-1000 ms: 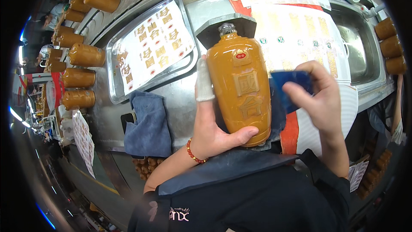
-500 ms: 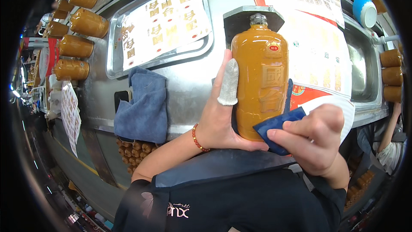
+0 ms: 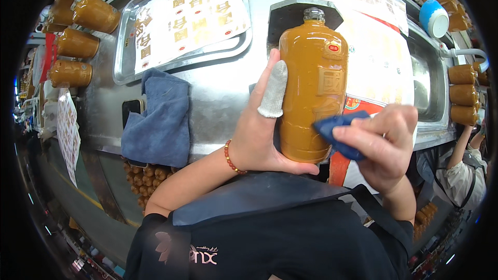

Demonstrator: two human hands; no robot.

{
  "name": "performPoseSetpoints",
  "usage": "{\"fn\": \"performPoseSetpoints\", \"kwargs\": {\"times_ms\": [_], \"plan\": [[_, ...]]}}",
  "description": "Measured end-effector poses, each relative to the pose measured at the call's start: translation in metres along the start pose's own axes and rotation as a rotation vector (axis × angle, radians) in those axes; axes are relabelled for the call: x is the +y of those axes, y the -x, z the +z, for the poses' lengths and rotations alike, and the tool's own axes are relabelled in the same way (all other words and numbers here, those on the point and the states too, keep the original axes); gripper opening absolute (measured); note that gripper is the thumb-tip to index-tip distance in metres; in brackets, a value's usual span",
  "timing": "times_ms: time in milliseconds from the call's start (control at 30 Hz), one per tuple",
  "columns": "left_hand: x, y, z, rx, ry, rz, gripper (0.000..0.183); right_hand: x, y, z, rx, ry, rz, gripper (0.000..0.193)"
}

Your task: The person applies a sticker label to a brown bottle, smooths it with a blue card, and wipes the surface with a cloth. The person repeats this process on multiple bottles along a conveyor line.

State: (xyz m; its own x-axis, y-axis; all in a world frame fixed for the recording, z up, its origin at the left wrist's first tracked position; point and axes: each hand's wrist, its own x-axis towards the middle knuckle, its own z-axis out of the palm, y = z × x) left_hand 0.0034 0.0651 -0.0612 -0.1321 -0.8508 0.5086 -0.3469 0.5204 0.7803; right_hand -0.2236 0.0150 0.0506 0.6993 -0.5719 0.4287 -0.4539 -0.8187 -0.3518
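Observation:
A glossy amber-brown bottle [image 3: 303, 88] with raised characters, a small red oval label and an uncapped clear neck lies in front of me, its neck pointing away. My left hand [image 3: 259, 135] grips its left side and base, the thumb along the bottom. One finger wears a grey knitted finger cot [image 3: 274, 91], and a bead bracelet circles the wrist. Between the thumb and fingers of my right hand [image 3: 381, 142] is pinched a dark blue flexible scraper [image 3: 340, 132]. Its edge touches the bottle's lower right face, over the raised characters. Behind the neck is a grey angular metal block [image 3: 282, 15].
A metal tray [image 3: 124, 65] holds a gold-printed sticker sheet [image 3: 197, 21]. Near it are a folded blue cloth [image 3: 158, 124] and a phone [image 3: 132, 108]. More sheets [image 3: 381, 57] lie right of the bottle, beside a sink [image 3: 428, 93]. Several amber bottles [image 3: 78, 43] line both sides; another person [image 3: 461, 171] is at right.
My right hand and the scraper have moved up from the bottle's base corner to the lower raised characters. The left hand keeps its hold on the bottle. The whole view has shifted slightly.

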Motion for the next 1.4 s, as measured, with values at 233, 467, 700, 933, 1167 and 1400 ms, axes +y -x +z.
{"fn": "performPoseSetpoints", "kwargs": {"times_ms": [233,467,700,933,1167,1400], "plan": [[-0.002,0.004,0.001,0.016,0.008,0.008,0.150,-0.004,0.005,-0.014,0.008,-0.019,0.087,0.033],[-0.001,0.004,0.002,0.014,0.005,0.010,0.149,0.002,0.010,-0.001,0.022,0.074,-0.011,0.032],[0.002,0.002,0.000,-0.004,-0.033,-0.004,0.149,-0.002,-0.001,-0.003,0.032,0.085,0.008,0.037],[0.003,0.003,-0.002,-0.004,-0.042,-0.007,0.149,0.001,-0.010,-0.006,0.044,0.098,0.065,0.038],[0.002,0.003,-0.001,0.013,-0.052,-0.004,0.147,0.000,-0.016,-0.010,-0.013,0.137,0.023,0.034],[0.003,0.000,-0.002,0.027,-0.031,0.013,0.146,0.019,-0.045,-0.015,-0.065,-0.047,0.117,0.029]]}}
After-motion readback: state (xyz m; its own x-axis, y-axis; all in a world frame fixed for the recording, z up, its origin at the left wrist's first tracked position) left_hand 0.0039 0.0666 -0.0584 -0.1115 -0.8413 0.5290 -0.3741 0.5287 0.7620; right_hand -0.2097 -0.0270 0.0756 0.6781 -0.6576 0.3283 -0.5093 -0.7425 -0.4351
